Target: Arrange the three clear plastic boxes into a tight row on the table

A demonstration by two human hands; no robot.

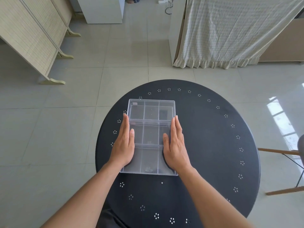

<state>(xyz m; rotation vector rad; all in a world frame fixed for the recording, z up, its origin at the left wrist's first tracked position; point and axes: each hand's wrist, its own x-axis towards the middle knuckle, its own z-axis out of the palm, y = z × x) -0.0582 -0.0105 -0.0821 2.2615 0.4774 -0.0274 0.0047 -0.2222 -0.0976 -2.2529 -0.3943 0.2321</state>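
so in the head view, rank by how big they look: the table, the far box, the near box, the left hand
1. table
2. near box and far box: near one looks bigger, but it's closer to the camera, so unsure
3. left hand

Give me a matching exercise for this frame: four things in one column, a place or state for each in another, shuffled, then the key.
1. far box
2. left hand
3. right hand
4. table

A. flat against the row's left side
B. dark, round, under the boxes
C. flat against the row's right side
D. beyond both hands' fingertips

Pairs: 1-D, 2-A, 3-C, 4-B
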